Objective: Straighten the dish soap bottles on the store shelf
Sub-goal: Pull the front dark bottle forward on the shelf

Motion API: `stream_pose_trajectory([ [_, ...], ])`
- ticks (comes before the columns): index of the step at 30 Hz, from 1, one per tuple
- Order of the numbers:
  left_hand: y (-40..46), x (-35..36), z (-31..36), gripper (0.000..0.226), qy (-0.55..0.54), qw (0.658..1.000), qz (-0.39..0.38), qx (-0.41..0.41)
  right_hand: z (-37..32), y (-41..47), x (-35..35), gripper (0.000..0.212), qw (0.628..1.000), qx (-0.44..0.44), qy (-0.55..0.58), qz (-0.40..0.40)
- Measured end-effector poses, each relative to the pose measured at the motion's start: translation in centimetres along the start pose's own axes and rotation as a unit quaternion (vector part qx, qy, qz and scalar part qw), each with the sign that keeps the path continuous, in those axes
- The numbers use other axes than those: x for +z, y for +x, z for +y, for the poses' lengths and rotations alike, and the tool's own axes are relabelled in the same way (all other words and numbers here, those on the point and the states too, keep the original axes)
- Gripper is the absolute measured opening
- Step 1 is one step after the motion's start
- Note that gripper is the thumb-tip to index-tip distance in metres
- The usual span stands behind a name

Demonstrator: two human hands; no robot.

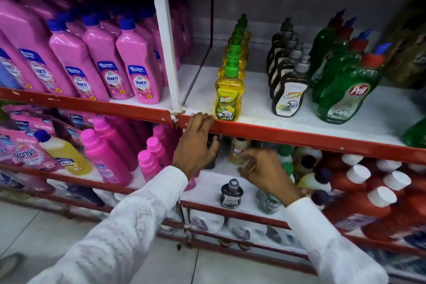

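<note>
On the upper shelf, dish soap stands in rows: yellow bottles with green caps [228, 99], dark ones with grey caps [288, 97] and green Pril bottles [343, 99]. My left hand [196, 143] hooks its fingers over the red shelf edge [299, 136], thumb beside a dark bottle [212, 159] underneath. My right hand [265, 170], blurred, reaches onto the lower shelf with its fingers curled at the base of a small yellow bottle [236, 148]. A dark bottle with a grey cap [231, 193] stands alone near the lower shelf's front; another bottle [268, 203] shows under my right wrist.
Pink Shakti bottles [138, 71] fill the upper left bay behind a white upright [168, 53]. Pink bottles [108, 157] and a Vanish pouch [25, 152] sit lower left. Red bottles with white caps [380, 196] crowd the lower right. Tiled floor [34, 226] lies below.
</note>
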State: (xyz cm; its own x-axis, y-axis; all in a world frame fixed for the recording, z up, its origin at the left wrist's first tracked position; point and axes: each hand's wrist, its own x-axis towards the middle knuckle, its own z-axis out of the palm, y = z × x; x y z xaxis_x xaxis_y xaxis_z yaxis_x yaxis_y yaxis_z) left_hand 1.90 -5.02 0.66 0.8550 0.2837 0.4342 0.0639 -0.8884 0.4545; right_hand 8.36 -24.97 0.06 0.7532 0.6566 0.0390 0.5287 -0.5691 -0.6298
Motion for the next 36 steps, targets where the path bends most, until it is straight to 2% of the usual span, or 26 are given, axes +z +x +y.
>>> stream_pose_trajectory([
  [3, -0.1, -0.1, 0.1, 0.057, 0.003, 1.0, 0.0, 0.006, 2.2, 0.1, 4.1, 0.049, 0.993, 0.047, -0.039, -0.106],
  [6, -0.2, -0.1, 0.4, 0.057, 0.007, 1.0, 0.003, 0.002, 3.0, 0.2, 6.5, 0.044, 0.989, 0.055, -0.072, -0.118],
  [10, -0.4, -0.3, 0.7, 0.06, 0.015, 1.0, 0.001, -0.004, 3.1, 0.7, 7.2, 0.027, 0.993, 0.077, -0.05, -0.076],
  [16, -0.2, 0.0, 0.9, 0.057, 0.025, 1.0, 0.008, -0.004, 0.6, -0.8, 1.7, 0.028, 0.998, 0.058, 0.001, 0.036],
  [22, -0.1, 0.5, 1.2, 0.056, 0.009, 0.999, 0.027, -0.018, -4.5, -2.4, -10.1, 0.055, 0.981, 0.02, 0.053, 0.187],
  [25, 0.1, 0.3, 1.4, 0.054, 0.007, 0.999, 0.026, -0.019, -6.3, -2.0, -15.1, 0.057, 0.971, -0.011, 0.053, 0.232],
  [30, 0.0, 0.0, 1.7, 0.054, 0.015, 1.0, 0.017, -0.018, -6.6, 0.6, -19.6, 0.05, 0.965, -0.019, 0.033, 0.259],
  [36, -0.3, -0.2, 2.1, 0.058, 0.019, 1.0, 0.01, -0.023, -4.7, 3.4, -19.7, 0.048, 0.971, -0.009, 0.01, 0.237],
])
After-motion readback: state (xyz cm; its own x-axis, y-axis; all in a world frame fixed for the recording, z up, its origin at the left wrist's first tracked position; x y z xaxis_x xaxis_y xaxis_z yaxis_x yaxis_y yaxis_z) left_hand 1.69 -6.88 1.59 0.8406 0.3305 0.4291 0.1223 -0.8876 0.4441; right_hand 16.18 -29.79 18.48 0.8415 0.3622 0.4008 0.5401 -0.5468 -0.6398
